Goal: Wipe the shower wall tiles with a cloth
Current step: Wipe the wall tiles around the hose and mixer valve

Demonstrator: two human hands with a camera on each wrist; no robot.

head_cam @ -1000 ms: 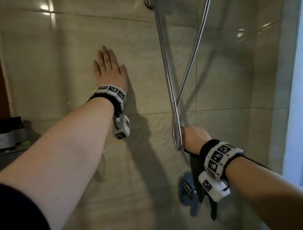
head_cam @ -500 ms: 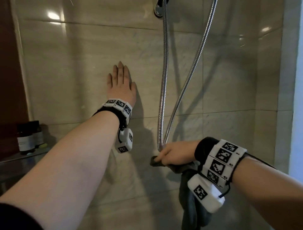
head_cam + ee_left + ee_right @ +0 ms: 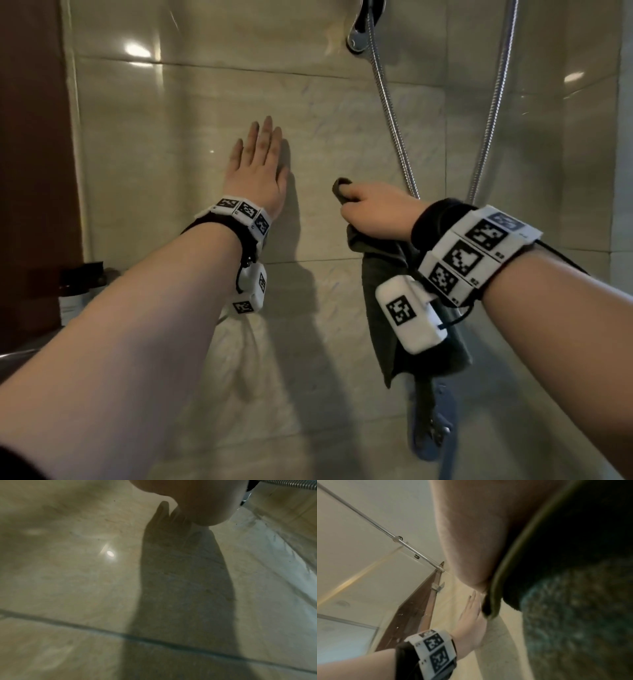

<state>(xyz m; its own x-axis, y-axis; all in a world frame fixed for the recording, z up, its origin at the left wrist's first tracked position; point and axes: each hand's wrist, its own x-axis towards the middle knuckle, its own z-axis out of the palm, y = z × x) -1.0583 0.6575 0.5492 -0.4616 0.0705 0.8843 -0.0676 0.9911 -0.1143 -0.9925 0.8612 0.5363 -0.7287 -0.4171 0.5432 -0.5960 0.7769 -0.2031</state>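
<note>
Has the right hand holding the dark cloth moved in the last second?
Yes. The right hand, gripping the dark grey cloth, has crossed from the right side of the silver metal shower hose to its left, toward the left hand.

the left hand (image 3: 257, 178) lies flat on the wall tiles (image 3: 171, 144), the right hand (image 3: 378, 214) just to its right gripping the cloth (image 3: 380, 274), the shower hose (image 3: 394, 120) behind it.
</note>
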